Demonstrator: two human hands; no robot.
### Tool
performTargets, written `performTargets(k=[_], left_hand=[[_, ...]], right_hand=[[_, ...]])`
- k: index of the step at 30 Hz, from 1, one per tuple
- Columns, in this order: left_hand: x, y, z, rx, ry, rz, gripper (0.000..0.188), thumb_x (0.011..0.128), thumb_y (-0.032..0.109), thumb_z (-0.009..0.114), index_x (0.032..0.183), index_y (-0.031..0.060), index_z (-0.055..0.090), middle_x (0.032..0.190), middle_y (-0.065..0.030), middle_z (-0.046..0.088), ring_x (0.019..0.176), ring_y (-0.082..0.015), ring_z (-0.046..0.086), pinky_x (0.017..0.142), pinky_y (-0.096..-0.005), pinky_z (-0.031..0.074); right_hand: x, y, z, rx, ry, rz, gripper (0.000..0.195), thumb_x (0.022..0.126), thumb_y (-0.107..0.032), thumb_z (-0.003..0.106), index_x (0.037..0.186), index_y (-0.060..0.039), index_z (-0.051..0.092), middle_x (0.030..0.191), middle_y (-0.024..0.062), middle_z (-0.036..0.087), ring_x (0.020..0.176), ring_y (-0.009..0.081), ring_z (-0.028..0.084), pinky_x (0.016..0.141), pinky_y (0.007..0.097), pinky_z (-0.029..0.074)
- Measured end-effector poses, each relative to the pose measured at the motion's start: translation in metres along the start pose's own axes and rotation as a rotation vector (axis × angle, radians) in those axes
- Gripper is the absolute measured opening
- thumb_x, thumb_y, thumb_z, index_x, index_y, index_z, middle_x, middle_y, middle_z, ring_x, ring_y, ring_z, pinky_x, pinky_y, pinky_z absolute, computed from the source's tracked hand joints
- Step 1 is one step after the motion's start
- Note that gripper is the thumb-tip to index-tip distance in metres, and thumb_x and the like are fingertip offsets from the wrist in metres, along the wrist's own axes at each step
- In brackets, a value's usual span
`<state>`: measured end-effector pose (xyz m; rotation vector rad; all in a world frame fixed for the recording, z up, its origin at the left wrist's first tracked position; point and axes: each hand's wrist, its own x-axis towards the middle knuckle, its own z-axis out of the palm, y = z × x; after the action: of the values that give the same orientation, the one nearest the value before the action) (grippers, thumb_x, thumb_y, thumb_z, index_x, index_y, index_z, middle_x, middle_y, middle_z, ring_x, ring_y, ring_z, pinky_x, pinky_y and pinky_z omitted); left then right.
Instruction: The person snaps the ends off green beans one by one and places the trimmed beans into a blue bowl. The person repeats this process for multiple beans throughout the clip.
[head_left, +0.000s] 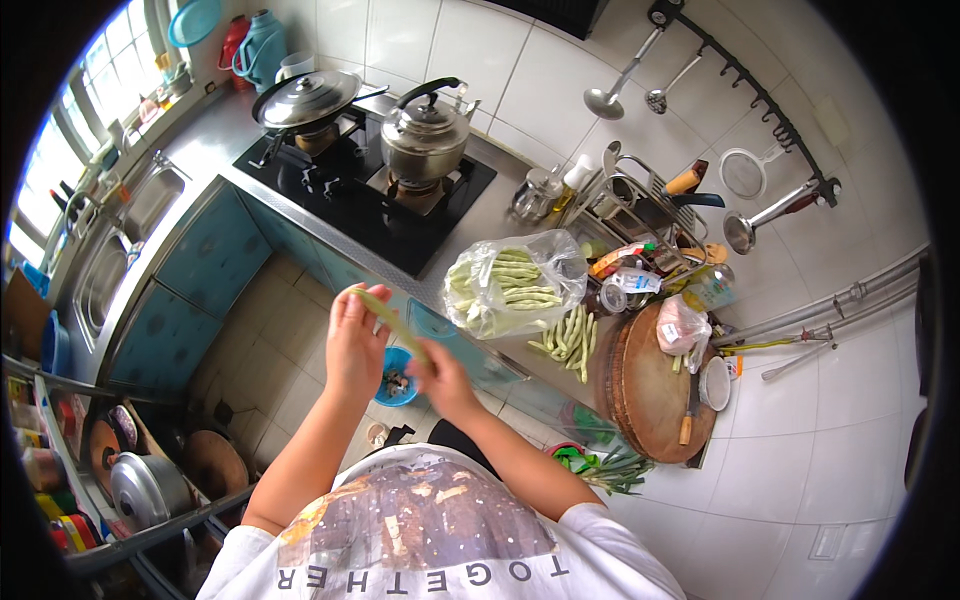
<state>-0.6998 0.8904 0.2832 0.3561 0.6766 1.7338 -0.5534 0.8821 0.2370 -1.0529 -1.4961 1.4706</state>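
Between my two hands, one green bean pod (395, 324) is held slantwise in front of my body. My left hand (358, 341) has its upper end at the thumb and fingers, palm turned up. The lower end is in the fingers of my right hand (444, 380), which is slightly blurred. Ahead of my right hand, a clear plastic bag (491, 319) full of green beans lies on the counter. Beside it is a loose pile of green beans (571, 337). Below my hands, a blue bin (397, 397) with scraps in it stands on the floor.
A steel kettle (425, 139) and a lidded wok (311, 101) sit on the gas stove (330, 184). At the right, a round wooden chopping board (652, 375) bears a knife (687, 424) and a bag of meat (681, 326). The counter edge (360, 270) runs before me.
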Motion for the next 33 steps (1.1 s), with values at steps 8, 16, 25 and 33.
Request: performTargets(k=[8,16,25,33], left_hand=[[-0.019,-0.043,-0.032,0.261,0.224,-0.327,0.034,0.086,0.014,0.053,0.119,0.0112,0.045,0.107,-0.0067,0.055,0.099,-0.0152,0.053,0.084,-0.0313,0.043],[-0.047,-0.054,-0.057,0.338,0.465,-0.289,0.021,0.085,0.009,0.051,0.106,0.0109,0.051,0.091,-0.0032,0.058,0.085,-0.0136,0.057,0.074,-0.0285,0.046],[-0.072,-0.074,-0.050,0.316,0.571,-0.220,0.016,0.085,0.010,0.052,0.101,0.0112,0.053,0.089,-0.0024,0.059,0.085,-0.0131,0.056,0.075,-0.0285,0.046],[-0.076,-0.088,-0.030,0.292,0.560,-0.163,0.014,0.085,0.011,0.051,0.099,0.0109,0.053,0.089,-0.0028,0.059,0.085,-0.0134,0.056,0.076,-0.0288,0.045]], right_hand=[[-0.028,0.117,-0.234,-0.426,0.983,0.196,0.045,0.082,-0.006,0.052,0.125,-0.0019,0.041,0.090,0.0113,0.056,0.074,0.0202,0.055,0.065,0.0308,0.046],[-0.005,0.159,-0.310,-0.951,0.515,0.396,0.034,0.079,-0.006,0.054,0.113,-0.0048,0.053,0.112,0.0157,0.050,0.103,0.0328,0.049,0.087,0.0386,0.042],[0.097,0.102,-0.285,-0.906,0.372,-0.288,0.011,0.078,-0.001,0.051,0.083,0.0012,0.061,0.087,0.0136,0.059,0.084,0.0315,0.055,0.076,0.0363,0.044],[0.142,0.140,-0.294,-1.617,-0.182,0.285,0.021,0.080,-0.011,0.047,0.083,-0.0100,0.068,0.098,0.0078,0.064,0.091,0.0260,0.057,0.081,0.0375,0.042]])
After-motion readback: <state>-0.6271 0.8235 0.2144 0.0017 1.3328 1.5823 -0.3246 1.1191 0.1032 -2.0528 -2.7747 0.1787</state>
